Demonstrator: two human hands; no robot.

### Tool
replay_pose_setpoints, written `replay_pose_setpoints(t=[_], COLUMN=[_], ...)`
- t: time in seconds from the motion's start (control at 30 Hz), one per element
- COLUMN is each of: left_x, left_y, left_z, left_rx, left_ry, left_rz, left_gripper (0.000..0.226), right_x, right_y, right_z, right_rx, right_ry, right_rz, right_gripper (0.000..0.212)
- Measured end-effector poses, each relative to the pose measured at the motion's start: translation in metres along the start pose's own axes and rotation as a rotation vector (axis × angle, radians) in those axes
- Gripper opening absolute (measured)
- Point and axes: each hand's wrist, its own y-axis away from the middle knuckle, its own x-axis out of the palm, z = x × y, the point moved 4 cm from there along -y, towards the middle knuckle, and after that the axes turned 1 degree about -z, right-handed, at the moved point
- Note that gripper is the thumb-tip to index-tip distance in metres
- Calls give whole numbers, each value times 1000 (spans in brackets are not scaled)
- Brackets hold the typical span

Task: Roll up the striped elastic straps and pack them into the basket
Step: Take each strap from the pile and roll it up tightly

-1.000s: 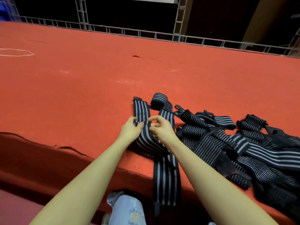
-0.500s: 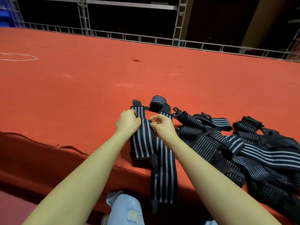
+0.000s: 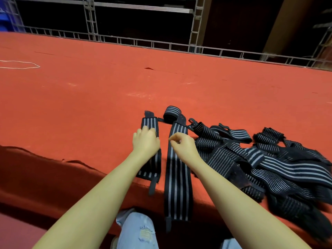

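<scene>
Left hand (image 3: 145,141) presses the short black grey-striped elastic strap (image 3: 150,123) flat; right hand (image 3: 183,145) hovers, loosely curled, empty — soft, limp, springy; roll from an end.

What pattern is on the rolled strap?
Black with grey-white stripes, seen on the rolled strap in the head view.

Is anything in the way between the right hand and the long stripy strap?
No. The right hand is right over the long strap, with nothing visible between them. The pile lies off to its right. No basket is in view.
</scene>
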Motion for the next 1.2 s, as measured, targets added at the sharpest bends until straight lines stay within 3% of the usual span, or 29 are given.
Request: replay_pose_setpoints(t=[0.23, 0.33, 0.63, 0.8, 0.93, 1.2], left_x=[8, 16, 48, 76, 101, 98], left_y=[5, 7, 5, 17, 16, -10], left_z=[-71, -104, -185, -228, -237, -227], left_rx=[237, 271, 458, 626, 614, 508], left_ry=[267, 335, 316, 137, -109, -98], left_rz=[32, 67, 146, 304, 306, 254], left_gripper=[26, 28, 28, 50, 56, 49], right_x=[-62, -89, -144, -168, -176, -173], right_y=[13, 12, 17, 26, 30, 36], right_z=[-27, -47, -119, -158, -173, -178], right_rx=[-75, -41, 295, 472, 379, 182], right_ry=[-49, 26, 509, 582, 513, 370], right_rz=[-354, -428, -401, -313, -219, -161], right_gripper=[21, 21, 32, 36, 29, 32])
